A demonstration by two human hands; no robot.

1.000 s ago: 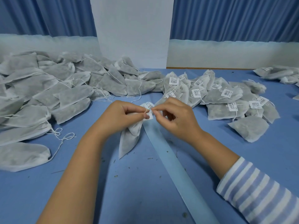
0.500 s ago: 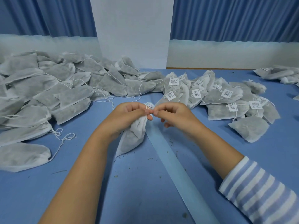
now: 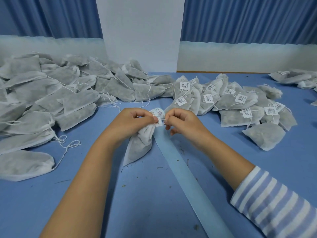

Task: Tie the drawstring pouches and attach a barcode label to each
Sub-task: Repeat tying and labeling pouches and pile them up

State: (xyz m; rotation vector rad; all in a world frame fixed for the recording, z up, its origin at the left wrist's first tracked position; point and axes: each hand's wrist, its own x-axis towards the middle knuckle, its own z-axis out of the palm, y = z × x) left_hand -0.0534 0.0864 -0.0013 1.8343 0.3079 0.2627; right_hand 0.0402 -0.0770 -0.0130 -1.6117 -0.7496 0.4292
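One pouch [image 3: 139,146] is pointing neck-up.
L hand [image 3: 135,121] is gripping neck + label [image 3: 158,121]; R hand [image 3: 181,122] is pinching string [image 3: 164,119] just right.

The left hand [image 3: 135,122] grips the pouch [image 3: 139,148] and hides its neck. The drawstring [image 3: 164,119], pinched by the right hand [image 3: 183,124], is too thin to tell if it is knotted. The print on the label [image 3: 158,121] is too small to read. The left edge of the frame cuts off the unlabelled pile [image 3: 34,100], and the bottom edge cuts off the pale strip [image 3: 188,177].
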